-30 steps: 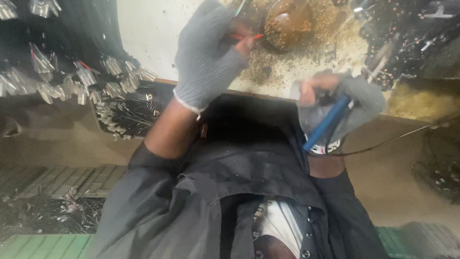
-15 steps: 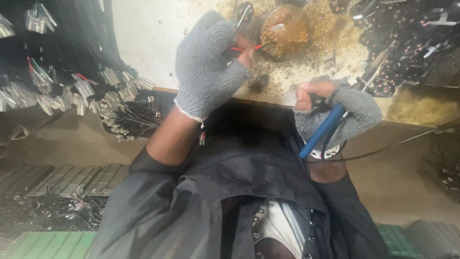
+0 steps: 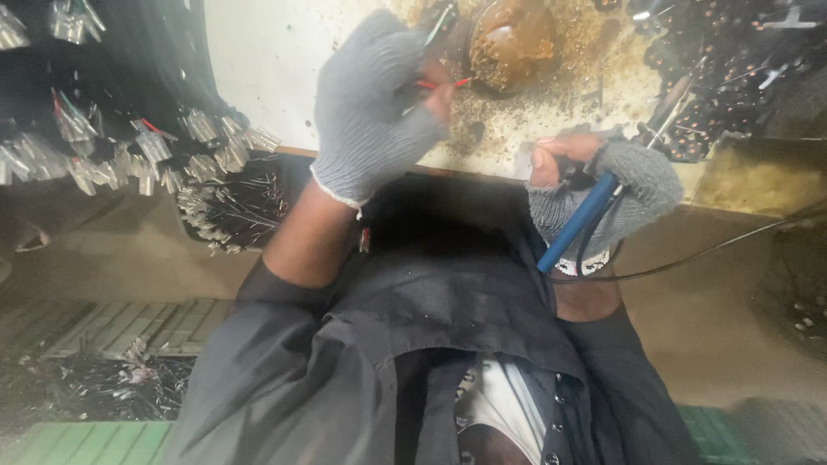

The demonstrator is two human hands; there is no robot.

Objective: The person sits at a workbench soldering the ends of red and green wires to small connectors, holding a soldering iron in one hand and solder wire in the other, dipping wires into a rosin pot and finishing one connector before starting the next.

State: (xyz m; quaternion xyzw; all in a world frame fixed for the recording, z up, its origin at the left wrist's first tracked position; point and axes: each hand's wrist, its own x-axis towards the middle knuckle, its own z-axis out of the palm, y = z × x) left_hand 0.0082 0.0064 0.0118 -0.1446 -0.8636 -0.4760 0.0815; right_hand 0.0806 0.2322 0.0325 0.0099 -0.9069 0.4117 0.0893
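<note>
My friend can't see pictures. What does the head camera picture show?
A person in grey knit gloves works at a stained white board: the left hand pinches a thin red wire beside a brown lump, and the right hand holds a blue-handled tool. Small metal parts lie piled at the left.

workshop | stained soldering bench (image 3: 284, 77) | piles of wired metal parts (image 3: 215, 146)

We pinch a thin red wire (image 3: 435, 84) beside the brown pot (image 3: 508, 43). Our blue-handled iron (image 3: 579, 222) slants, tip hidden.
</note>
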